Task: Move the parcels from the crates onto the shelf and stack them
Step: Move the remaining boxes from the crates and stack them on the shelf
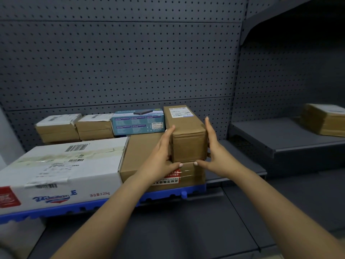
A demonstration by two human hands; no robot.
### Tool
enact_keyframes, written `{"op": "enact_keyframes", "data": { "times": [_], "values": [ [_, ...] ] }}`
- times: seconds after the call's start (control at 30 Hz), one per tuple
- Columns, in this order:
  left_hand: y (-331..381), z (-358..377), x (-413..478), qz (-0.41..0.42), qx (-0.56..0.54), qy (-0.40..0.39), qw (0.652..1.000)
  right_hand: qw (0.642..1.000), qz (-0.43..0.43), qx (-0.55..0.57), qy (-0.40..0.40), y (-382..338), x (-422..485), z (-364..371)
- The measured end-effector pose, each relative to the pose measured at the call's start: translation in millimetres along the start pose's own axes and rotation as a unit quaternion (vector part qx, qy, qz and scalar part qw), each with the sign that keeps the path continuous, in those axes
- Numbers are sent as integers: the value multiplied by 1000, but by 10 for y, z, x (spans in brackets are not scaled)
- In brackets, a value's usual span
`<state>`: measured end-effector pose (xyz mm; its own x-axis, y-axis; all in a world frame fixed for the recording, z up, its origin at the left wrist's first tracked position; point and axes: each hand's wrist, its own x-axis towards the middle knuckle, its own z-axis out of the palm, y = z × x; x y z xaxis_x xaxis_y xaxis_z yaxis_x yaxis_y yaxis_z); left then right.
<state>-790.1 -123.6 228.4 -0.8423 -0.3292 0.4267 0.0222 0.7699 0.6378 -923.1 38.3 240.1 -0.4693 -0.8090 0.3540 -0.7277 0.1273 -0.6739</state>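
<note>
Here left hand (162, 152) and right hand (214, 148) press the parcel (187, 134), fingers (208, 127) straight.

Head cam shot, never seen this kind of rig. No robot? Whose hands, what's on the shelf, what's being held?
There is no robot here. A person wears one wide-angle camera on the head, so you look forward and down along their own arms. This is the only view.

The left hand and right hand flank a long brown box, with fingers straight and thumbs at its lower front edge. Neither hand curls round it. It stands on a flat brown box.

Also on the shelf are a white carton at left, a blue box behind, and small brown parcels at back left. Another brown parcel lies on the next shelf to the right. The back wall is grey pegboard.
</note>
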Motion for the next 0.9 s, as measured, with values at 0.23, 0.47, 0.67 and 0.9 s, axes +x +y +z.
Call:
{"op": "enact_keyframes", "data": {
  "times": [0.23, 0.47, 0.67, 0.9],
  "values": [
    [-1, 7, -4, 6, -16, 3, 1000, 1000, 7, -2, -1, 9, 8, -5],
    [-55, 20, -11, 5, -17, 16, 1000, 999, 31, 30, -16, 50, 16, 6],
    [-63, 28, -8, 6, -23, 25, 999, 999, 30, 31, -14, 60, 5, 17],
    [-24, -1, -21, -14, 1, 20, 1000, 999, 28, 21, -9, 33, -30, 17]
  ]
}}
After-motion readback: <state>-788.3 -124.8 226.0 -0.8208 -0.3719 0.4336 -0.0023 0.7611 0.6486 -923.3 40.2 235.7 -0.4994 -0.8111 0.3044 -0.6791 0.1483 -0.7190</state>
